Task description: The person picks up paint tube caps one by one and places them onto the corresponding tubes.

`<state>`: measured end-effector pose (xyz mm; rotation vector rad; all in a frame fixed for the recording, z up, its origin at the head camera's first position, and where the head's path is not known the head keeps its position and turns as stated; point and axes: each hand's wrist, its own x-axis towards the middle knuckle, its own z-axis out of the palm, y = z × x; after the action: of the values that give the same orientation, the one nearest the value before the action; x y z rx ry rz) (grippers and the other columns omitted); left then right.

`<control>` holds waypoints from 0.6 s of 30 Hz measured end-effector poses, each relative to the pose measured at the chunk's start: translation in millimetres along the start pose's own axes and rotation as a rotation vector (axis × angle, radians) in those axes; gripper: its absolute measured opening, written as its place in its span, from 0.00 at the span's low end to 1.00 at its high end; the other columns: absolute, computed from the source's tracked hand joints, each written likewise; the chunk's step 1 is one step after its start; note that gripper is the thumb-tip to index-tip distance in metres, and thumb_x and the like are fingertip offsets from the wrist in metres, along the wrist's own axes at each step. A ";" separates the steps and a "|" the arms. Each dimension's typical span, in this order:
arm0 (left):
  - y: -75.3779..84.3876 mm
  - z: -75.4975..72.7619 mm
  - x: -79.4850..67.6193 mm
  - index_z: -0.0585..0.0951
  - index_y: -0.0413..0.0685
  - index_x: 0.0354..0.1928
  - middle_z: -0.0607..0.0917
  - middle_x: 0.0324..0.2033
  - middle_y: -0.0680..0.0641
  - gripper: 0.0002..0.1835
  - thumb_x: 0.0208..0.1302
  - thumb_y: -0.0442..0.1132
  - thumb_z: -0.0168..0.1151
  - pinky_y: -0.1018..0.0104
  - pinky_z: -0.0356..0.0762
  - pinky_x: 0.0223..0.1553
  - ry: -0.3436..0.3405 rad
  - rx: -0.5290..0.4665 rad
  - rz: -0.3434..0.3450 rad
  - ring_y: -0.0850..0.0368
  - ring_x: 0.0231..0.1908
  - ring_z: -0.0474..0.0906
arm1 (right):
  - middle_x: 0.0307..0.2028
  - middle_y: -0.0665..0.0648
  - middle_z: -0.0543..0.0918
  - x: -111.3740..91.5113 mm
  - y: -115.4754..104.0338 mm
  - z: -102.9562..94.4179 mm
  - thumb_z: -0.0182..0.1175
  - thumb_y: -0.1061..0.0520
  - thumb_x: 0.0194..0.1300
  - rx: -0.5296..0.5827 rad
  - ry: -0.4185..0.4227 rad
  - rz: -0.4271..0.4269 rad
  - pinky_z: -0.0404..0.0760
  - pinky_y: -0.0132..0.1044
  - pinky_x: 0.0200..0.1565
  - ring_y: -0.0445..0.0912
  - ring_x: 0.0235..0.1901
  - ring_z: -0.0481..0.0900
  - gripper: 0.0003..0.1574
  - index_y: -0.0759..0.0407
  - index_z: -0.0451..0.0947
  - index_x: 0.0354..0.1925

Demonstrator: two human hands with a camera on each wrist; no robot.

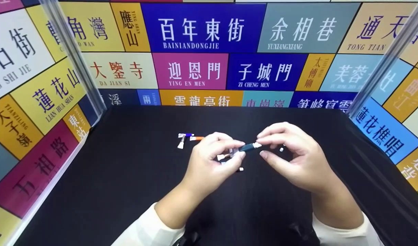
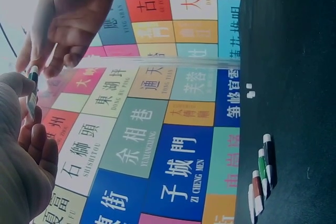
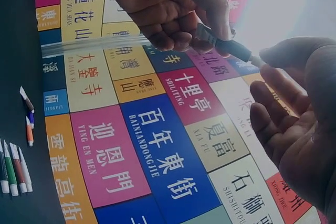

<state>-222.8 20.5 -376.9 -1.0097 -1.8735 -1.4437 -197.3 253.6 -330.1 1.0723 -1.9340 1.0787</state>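
My left hand (image 1: 212, 157) pinches a small dark green paint tube (image 1: 248, 147) between thumb and fingers, its white tip towards the right. My right hand (image 1: 298, 157) is at that tip, the forefinger at or very near it and the thumb apart below in the head view. In the right wrist view the tube (image 3: 236, 50) meets the fingertips of the right hand (image 3: 299, 119); contact is hard to tell. Below the hands lie more paint tubes, partly hidden by the left hand in the head view: black (image 2: 268, 150), green (image 2: 262, 166), brown-red (image 2: 256, 184) and white (image 2: 251, 203).
Small white pieces (image 2: 250, 91), like caps, lie on the black tabletop (image 1: 133, 191). Left of the hands are a blue-purple tube (image 1: 187, 135), an orange tube (image 1: 196, 138) and one with a pale end (image 1: 181, 143). Panels with printed signs (image 1: 202, 27) stand around the back and sides.
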 end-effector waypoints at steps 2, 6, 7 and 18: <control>0.0 0.0 -0.1 0.93 0.51 0.47 0.89 0.40 0.50 0.09 0.66 0.39 0.76 0.70 0.87 0.41 0.001 0.000 -0.001 0.59 0.38 0.85 | 0.42 0.58 0.89 0.1 0.0 0.4 0.75 0.78 0.48 -0.012 -0.004 -0.012 0.80 0.28 0.47 0.44 0.44 0.84 0.24 0.60 0.91 0.43; 0.1 0.6 -0.7 0.93 0.52 0.47 0.89 0.40 0.50 0.09 0.67 0.39 0.76 0.71 0.87 0.42 -0.005 -0.003 -0.001 0.60 0.39 0.85 | 0.38 0.56 0.89 0.6 0.1 0.4 0.76 0.77 0.49 -0.043 -0.008 0.011 0.79 0.28 0.43 0.43 0.40 0.83 0.23 0.58 0.92 0.42; 0.1 0.7 -0.8 0.93 0.52 0.47 0.89 0.40 0.50 0.09 0.67 0.39 0.76 0.71 0.88 0.42 -0.007 -0.004 -0.002 0.60 0.39 0.85 | 0.38 0.56 0.89 0.6 0.2 0.3 0.76 0.76 0.50 -0.052 -0.008 0.021 0.79 0.29 0.41 0.43 0.38 0.82 0.22 0.58 0.92 0.42; 1.0 2.4 -2.0 0.93 0.52 0.47 0.89 0.40 0.50 0.08 0.67 0.40 0.75 0.68 0.89 0.44 -0.025 -0.039 -0.035 0.57 0.40 0.85 | 0.33 0.49 0.89 -2.8 1.7 -1.0 0.77 0.68 0.59 -0.115 -0.035 0.187 0.78 0.26 0.34 0.38 0.31 0.79 0.14 0.50 0.92 0.39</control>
<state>-220.8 22.5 -378.5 -1.0224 -1.8964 -1.4996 -197.3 256.0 -332.6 0.8672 -2.1306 1.0385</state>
